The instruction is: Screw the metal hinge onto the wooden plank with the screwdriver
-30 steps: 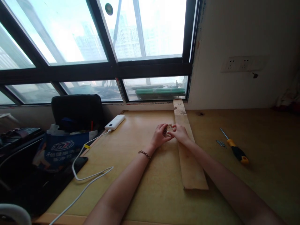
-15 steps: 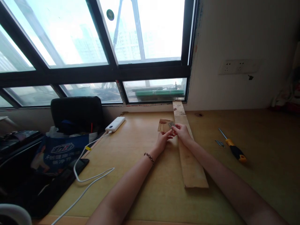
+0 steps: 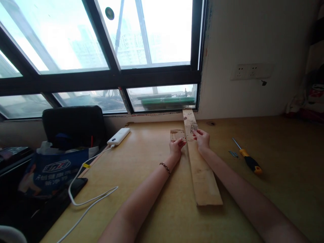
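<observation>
My right hand (image 3: 202, 139) pinches a small silvery metal bracket (image 3: 193, 128) between thumb and fingers, over the far part of a long wooden board (image 3: 204, 175). The board lies flat, running from the window sill side toward me. My left hand (image 3: 176, 147) is just left of the board, its fingers curled together; what they hold, if anything, is too small to make out. Just beyond these fingers lies a short wooden piece (image 3: 176, 135) with dark stains, up against the board's left side.
To the right lie a yellow and black screwdriver (image 3: 249, 160) and several screws (image 3: 233, 154). A white power bank (image 3: 118, 136) with a white cable (image 3: 93, 198) is on the left of the table (image 3: 149, 175). Beyond its left edge stand a black chair (image 3: 73, 123) and a blue bag (image 3: 57, 168).
My hands, together before, are now apart. The right hand has carried the metal bracket forward and over the board; the left has stayed close to the short wooden piece. The view has shifted slightly right.
</observation>
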A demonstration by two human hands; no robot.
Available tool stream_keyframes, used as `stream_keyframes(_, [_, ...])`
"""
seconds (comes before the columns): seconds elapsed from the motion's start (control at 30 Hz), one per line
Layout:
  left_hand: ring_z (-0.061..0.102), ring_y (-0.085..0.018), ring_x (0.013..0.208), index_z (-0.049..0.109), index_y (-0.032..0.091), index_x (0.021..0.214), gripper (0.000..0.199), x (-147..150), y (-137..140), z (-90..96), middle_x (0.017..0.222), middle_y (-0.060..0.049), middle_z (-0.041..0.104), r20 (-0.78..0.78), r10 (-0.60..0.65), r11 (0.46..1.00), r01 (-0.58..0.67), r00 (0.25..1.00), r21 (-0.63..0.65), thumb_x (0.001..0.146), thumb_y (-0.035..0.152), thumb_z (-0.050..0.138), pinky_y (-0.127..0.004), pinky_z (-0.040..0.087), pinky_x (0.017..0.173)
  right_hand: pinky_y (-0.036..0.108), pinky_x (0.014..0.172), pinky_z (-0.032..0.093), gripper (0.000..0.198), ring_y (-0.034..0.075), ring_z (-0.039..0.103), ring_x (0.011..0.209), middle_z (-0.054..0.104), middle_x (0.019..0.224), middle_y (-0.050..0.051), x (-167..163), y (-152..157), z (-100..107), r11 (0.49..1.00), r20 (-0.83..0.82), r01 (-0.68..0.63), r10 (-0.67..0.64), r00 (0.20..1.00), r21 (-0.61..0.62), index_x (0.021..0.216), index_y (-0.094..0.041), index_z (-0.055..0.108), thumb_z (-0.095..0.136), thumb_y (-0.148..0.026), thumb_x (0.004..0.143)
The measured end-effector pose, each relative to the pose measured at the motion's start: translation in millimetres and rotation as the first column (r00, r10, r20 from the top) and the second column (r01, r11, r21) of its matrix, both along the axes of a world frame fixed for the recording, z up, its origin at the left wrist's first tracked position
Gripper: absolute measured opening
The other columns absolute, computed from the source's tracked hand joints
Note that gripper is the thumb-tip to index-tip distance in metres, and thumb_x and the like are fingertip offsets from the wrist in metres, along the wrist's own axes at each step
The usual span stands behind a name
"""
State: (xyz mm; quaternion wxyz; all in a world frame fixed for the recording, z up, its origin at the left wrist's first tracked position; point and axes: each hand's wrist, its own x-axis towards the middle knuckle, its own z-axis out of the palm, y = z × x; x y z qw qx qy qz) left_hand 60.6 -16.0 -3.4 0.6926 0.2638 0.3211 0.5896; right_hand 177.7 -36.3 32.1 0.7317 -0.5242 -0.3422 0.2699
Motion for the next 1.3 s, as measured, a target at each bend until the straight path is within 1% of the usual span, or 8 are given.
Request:
stream_keyframes(0.2, [0.063, -0.015, 0.056, 0.059, 0.009, 0.062, 0.005, -3.7, -3.9, -2.2, 0.056, -0.006, 0.063, 0.003, -0.118, 0.992, 0.118, 0.993, -0.043, 0.059, 0.005, 0.06, -0.029, 0.051, 0.067, 0.024, 0.048, 0.046, 0.034, 0.018, 0.061, 0.061, 0.068, 0.071, 0.008, 1.2, 1.1, -7.1, 0.997, 0.251, 0.023, -0.003, 0.968, -0.077, 0.08, -0.011, 0.067, 0.065, -0.037, 0.059])
stream_keyframes(0.37, [0.062, -0.014, 0.055, 0.059, 0.008, 0.061, 0.008, -4.5, -5.2, -2.2, 0.055, -0.005, 0.063, -0.003, -0.121, 0.992, 0.121, 0.993, -0.033, 0.057, 0.001, 0.059, -0.029, 0.051, 0.068, 0.024, 0.05, 0.049, 0.053, 0.015, 0.062, 0.056, 0.069, 0.075, 0.005, -0.7, -0.9, -8.2, 0.995, 0.315, -0.028, 0.057, 0.947, -0.094, 0.113, -0.016, 0.057, 0.064, -0.027, 0.062])
stream_keyframes(0.53, [0.063, -0.015, 0.058, 0.059, 0.008, 0.058, 0.007, -6.6, -6.5, -3.8, 0.057, -0.005, 0.063, 0.026, -0.156, 0.987, 0.157, 0.987, -0.022, 0.056, 0.002, 0.059, -0.029, 0.052, 0.071, 0.026, 0.06, 0.051, 0.023, 0.017, 0.064, 0.063, 0.07, 0.078, 0.007, -0.3, 0.4, -12.8, 0.988, 0.464, -0.023, 0.091, 0.881, -0.15, 0.087, -0.015, 0.069, 0.059, -0.025, 0.068])
stream_keyframes(0.77, [0.063, -0.013, 0.06, 0.06, 0.01, 0.06, 0.008, -8.8, -6.5, -1.3, 0.058, -0.004, 0.064, 0.049, -0.179, 0.984, 0.18, 0.983, -0.016, 0.06, 0.002, 0.059, -0.026, 0.052, 0.073, 0.027, 0.069, 0.048, 0.017, 0.017, 0.064, 0.069, 0.07, 0.08, 0.006, -3.4, -5.6, -10.4, 0.989, 0.681, 0.06, 0.047, 0.731, -0.132, 0.08, -0.017, 0.07, 0.058, -0.022, 0.069])
stream_keyframes(0.93, [0.063, -0.013, 0.063, 0.059, 0.009, 0.065, 0.007, -7.6, -4.1, -3.3, 0.062, -0.006, 0.065, -0.004, -0.186, 0.982, 0.186, 0.982, -0.038, 0.062, 0.003, 0.06, -0.026, 0.052, 0.073, 0.029, 0.07, 0.048, 0.019, 0.018, 0.063, 0.07, 0.07, 0.079, 0.007, -2.1, -4.4, -10.4, 0.991, 0.615, 0.075, 0.008, 0.789, -0.11, 0.082, -0.016, 0.07, 0.06, -0.024, 0.068])
stream_keyframes(1.13, [0.064, -0.013, 0.066, 0.06, 0.012, 0.068, 0.01, -7.3, -2.9, -5.6, 0.066, -0.004, 0.066, -0.046, -0.208, 0.978, 0.206, 0.977, -0.038, 0.064, 0.003, 0.059, -0.025, 0.052, 0.072, 0.029, 0.072, 0.048, 0.023, 0.018, 0.064, 0.074, 0.07, 0.085, 0.007, -2.0, -2.5, -10.4, 0.999, 0.526, 0.01, 0.014, 0.85, -0.043, 0.087, -0.015, 0.069, 0.06, -0.025, 0.068])
stream_keyframes(1.2, [0.064, -0.013, 0.065, 0.06, 0.011, 0.07, 0.01, -7.5, -3.3, -5.6, 0.067, -0.005, 0.066, -0.038, -0.209, 0.978, 0.208, 0.977, -0.02, 0.064, 0.003, 0.059, -0.025, 0.052, 0.073, 0.028, 0.071, 0.047, 0.021, 0.018, 0.063, 0.073, 0.069, 0.084, 0.007, -3.2, -3.2, -9.9, 0.997, 0.587, 0.009, 0.036, 0.809, -0.074, 0.086, -0.016, 0.069, 0.06, -0.023, 0.068])
stream_keyframes(1.3, [0.064, -0.014, 0.063, 0.06, 0.009, 0.069, 0.009, -7.6, -3.7, -5.3, 0.065, -0.006, 0.066, -0.018, -0.206, 0.978, 0.206, 0.978, -0.03, 0.064, 0.002, 0.059, -0.026, 0.053, 0.072, 0.027, 0.069, 0.046, 0.019, 0.017, 0.061, 0.069, 0.068, 0.081, 0.007, -5.2, -5.0, -8.6, 0.991, 0.718, 0.043, 0.063, 0.693, -0.129, 0.084, -0.016, 0.07, 0.057, -0.019, 0.07])
